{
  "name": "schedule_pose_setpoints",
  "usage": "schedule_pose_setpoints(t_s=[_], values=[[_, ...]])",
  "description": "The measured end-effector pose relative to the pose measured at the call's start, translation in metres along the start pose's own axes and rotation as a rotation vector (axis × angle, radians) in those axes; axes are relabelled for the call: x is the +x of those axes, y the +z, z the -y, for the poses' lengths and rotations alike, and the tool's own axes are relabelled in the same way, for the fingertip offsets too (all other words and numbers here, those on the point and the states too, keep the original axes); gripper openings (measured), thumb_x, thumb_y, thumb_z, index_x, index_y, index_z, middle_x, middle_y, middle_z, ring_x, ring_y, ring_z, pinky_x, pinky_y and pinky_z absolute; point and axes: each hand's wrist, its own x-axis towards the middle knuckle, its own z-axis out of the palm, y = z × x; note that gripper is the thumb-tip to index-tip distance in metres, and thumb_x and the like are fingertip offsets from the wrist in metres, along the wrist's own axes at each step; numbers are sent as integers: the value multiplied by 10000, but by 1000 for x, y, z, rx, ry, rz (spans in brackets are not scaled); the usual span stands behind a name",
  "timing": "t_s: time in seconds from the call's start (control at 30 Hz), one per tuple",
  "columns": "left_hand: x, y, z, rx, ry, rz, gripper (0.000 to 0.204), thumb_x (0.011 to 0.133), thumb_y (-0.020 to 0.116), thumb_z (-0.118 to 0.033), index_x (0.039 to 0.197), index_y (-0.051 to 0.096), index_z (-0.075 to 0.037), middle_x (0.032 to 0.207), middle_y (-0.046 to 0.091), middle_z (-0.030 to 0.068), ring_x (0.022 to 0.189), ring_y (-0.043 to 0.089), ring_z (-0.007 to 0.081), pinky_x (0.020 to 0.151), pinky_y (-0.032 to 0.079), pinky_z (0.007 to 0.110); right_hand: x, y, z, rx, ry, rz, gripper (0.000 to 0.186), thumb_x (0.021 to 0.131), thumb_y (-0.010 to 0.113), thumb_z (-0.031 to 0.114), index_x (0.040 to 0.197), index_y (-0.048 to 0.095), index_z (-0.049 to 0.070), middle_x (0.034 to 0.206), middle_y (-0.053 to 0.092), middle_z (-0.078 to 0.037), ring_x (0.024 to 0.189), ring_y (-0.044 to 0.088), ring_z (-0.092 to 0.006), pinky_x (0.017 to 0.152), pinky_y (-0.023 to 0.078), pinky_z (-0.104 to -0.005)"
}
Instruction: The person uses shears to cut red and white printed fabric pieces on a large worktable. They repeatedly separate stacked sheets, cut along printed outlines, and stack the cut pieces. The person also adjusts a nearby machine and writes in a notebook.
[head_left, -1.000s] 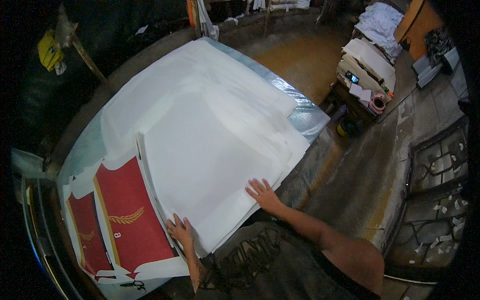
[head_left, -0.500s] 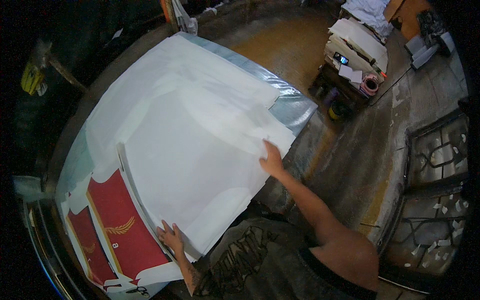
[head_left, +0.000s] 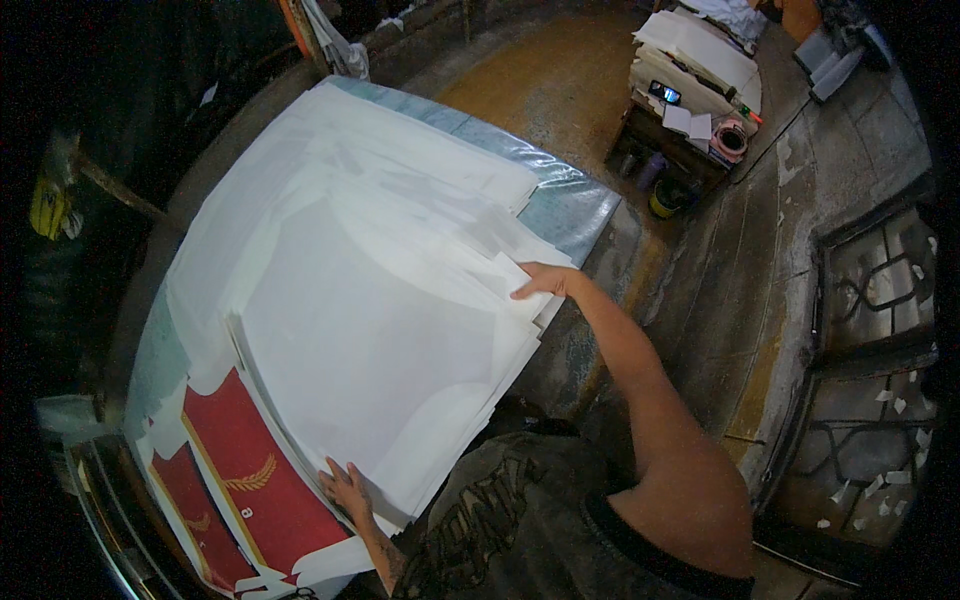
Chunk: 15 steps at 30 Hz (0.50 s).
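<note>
A thick stack of large white sheets (head_left: 380,290), paper-like and cut with curved outlines, spreads over the table. At the stack's right edge my right hand (head_left: 548,281) is closed on the edge of the white sheets, thumb on top and a corner raised beside it. My left hand (head_left: 350,494) lies with fingers apart on the stack's near left edge, holding nothing. Left of it are red printed panels (head_left: 262,470) with a gold wheat-ear design and white borders. Dark scissor handles (head_left: 300,592) show partly at the bottom edge.
Bluish plastic sheeting (head_left: 580,200) covers the table. At the far right, a low stand carries papers (head_left: 695,50), a lit phone (head_left: 664,92) and a pink tape roll (head_left: 731,138). A yellow-and-black bucket (head_left: 668,198) stands beneath. A barred metal frame (head_left: 870,350) is at right.
My right hand has moved from resting on the sheets to gripping their right edge, lifting a corner. My left hand stays on the near left edge. The view has shifted slightly.
</note>
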Motion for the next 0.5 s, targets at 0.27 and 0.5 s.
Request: schedule_pose_setpoints(t_s=[0.27,0.5], values=[[6,7,10,53,7,-8,668,923,512,-472,1458,346,-108,1495,173,317,1358,190,485,1102,167,535,-33,57,-1,-804,3,-580,603,768,756,231,1261,494,4,1217,547,-224,1097,551,-363,933,420,-512],[2,3,11,16,42,-36,736,883,548,-526,1467,334,-132,1474,184,347,1328,205,522,1084,177,558,-51,180,1,-1105,-672,-458,645,840,641,362,1353,440,27,1485,285,-210,1394,199,-405,1095,131,-617]])
